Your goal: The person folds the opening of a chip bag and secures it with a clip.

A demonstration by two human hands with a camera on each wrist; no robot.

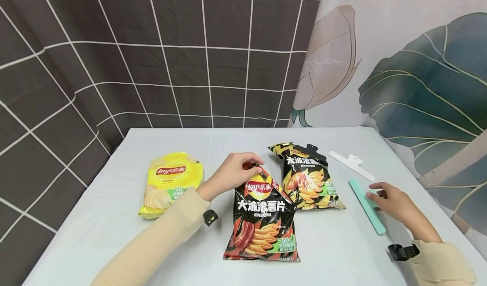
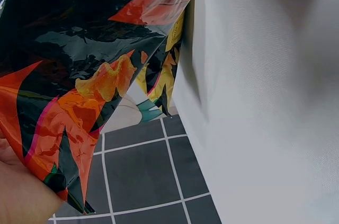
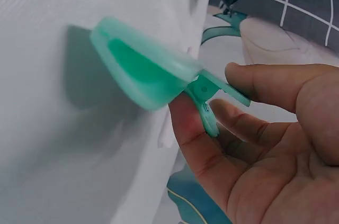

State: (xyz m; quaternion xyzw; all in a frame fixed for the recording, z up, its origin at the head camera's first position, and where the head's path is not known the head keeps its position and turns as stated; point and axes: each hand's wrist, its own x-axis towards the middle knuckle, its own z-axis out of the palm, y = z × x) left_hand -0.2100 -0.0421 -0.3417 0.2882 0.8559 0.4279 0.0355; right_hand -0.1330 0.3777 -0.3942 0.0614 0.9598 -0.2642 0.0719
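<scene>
My left hand [image 1: 236,170] grips the folded top of a black and red chip bag [image 1: 262,222]. In the left wrist view the bag [image 2: 79,38] fills the upper left, with part of the hand [image 2: 26,192] at its lower corner. At the right my right hand [image 1: 392,202] pinches a mint green bag clip [image 1: 367,206] by its handle. Up close in the right wrist view, the thumb presses one lever of the clip [image 3: 143,62] and the fingers [image 3: 198,150] lie at the other lever; its long jaws show a gap between them.
A black and yellow chip bag [image 1: 308,178] with a black clip [image 1: 311,151] on its top lies behind the red one. Further right is a white clip [image 1: 351,164]. A yellow chip bag [image 1: 171,182] lies at the left of the white table [image 1: 190,265].
</scene>
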